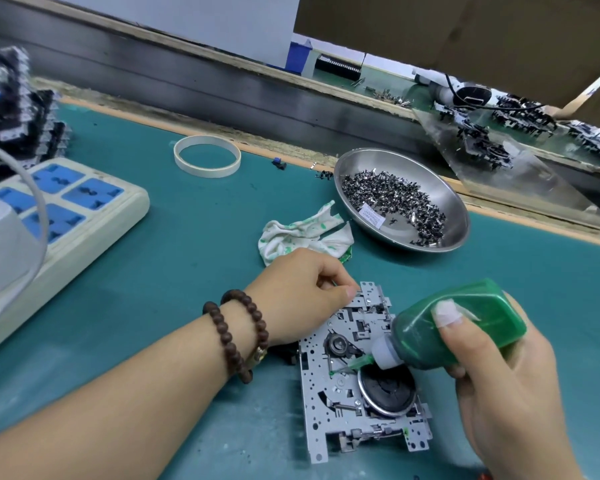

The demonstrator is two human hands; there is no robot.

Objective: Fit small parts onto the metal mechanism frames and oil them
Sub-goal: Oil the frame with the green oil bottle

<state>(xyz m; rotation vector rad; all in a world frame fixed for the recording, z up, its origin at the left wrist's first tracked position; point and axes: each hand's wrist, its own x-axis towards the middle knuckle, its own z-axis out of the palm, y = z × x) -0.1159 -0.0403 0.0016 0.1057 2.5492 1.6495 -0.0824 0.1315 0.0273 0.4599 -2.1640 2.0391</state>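
Note:
A grey metal mechanism frame [329,407] lies flat on the green mat near the front edge, with a black round wheel on its right half. My left hand [298,292] pinches the frame's far top edge with curled fingers. My right hand [506,372] grips a green oil bottle [465,323], tilted down to the left. Its thin green nozzle tip [336,372] touches the frame near the middle. A steel bowl [454,233] at the back right holds several small dark parts [392,195].
A crumpled white cloth [302,237] with green stains lies beyond my left hand. A white tape ring [207,155] sits further back. A power strip [73,216] with blue sockets fills the left side, with stacked mechanisms [11,98] behind it.

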